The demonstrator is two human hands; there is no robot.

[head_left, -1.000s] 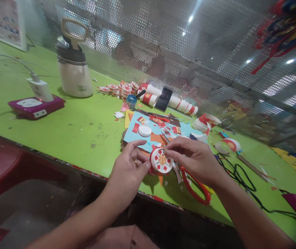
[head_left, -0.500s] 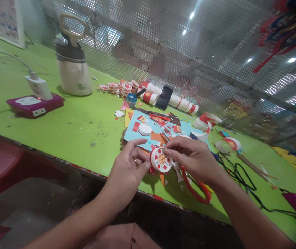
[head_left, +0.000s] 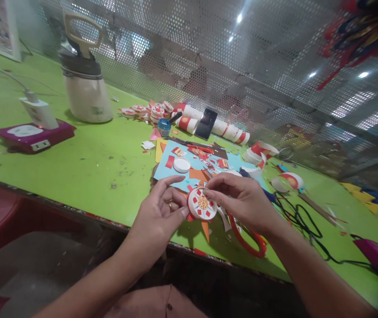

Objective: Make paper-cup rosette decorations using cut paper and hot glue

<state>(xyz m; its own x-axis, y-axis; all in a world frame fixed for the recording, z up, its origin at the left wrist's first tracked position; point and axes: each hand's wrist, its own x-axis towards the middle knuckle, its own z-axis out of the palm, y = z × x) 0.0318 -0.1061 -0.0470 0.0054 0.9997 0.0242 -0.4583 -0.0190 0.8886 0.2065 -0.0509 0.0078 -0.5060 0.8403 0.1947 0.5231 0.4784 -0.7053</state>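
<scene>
Between my hands is a small round paper disc (head_left: 202,204), white with red diamonds and a gold emblem in its middle. My left hand (head_left: 162,216) pinches its left edge between thumb and fingers; a ring is on one finger. The thumb and fingertips of my right hand (head_left: 242,198) press at its upper right edge. Whether a smaller piece is under those fingertips I cannot tell. Red-handled scissors (head_left: 253,243) lie below my right hand, partly hidden by it. A light blue sheet (head_left: 165,176) with paper scraps and a white round lid (head_left: 181,165) lies just beyond.
Behind the sheet are a blue glue jar (head_left: 164,127), a pile of decorated discs (head_left: 157,111), a phone (head_left: 206,123) and a row of paper cups (head_left: 223,127). A large pump bottle (head_left: 85,92) and a purple power socket (head_left: 36,134) stand left. Black cable (head_left: 299,221) winds at right.
The view has shifted slightly, so everything sits a little further left. Both hands keep the same grip on the disc, with hardly any movement of the fingers.
</scene>
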